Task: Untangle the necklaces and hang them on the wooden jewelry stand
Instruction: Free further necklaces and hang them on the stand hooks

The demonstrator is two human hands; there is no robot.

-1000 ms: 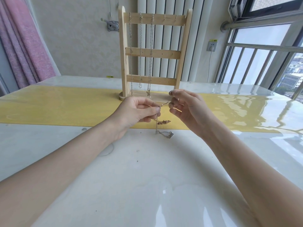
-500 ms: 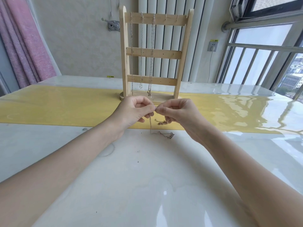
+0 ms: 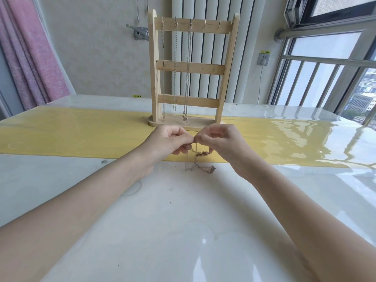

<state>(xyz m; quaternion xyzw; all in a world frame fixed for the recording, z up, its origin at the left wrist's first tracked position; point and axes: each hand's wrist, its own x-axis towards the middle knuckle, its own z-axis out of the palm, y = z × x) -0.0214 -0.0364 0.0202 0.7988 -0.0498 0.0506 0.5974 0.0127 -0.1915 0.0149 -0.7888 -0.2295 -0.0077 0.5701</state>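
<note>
Above the glossy white marble-look table (image 3: 162, 231), left hand (image 3: 169, 142) and right hand (image 3: 220, 142) drawn fingertip to fingertip, each thumb and forefinger pinching the same short stretch of a thin silver-and-gold chain necklace (image 3: 195, 159), remaining fingers curled in toward the palms. Held close together, most likely to work one small knot or clasp with fine control rather than pull on a long span. Raised just clear of the tabletop, so that the slack drops straight down and shows where strands cross. Below the pinch, loose length hanging to the table and ending in a small heap (image 3: 208, 169) near the front edge of the yellow table runner (image 3: 71, 137); a second gold-toned clump (image 3: 203, 153) lying just behind it, under the right hand. Whether one necklace or two, too fine to tell.

Just beyond the hands, standing upright on the runner, the pale wooden ladder-shaped jewelry stand (image 3: 221, 78), kept within easy reach for hanging. Already draped from three hooks at the left of its top rail, three slender chains (image 3: 175, 64), hanging straight and apart. Two hooks (image 3: 212, 24) at the right of that rail bare, presumably reserved for the piece in hand. By the look of it, task well advanced, untangling of the remainder in progress.
</note>
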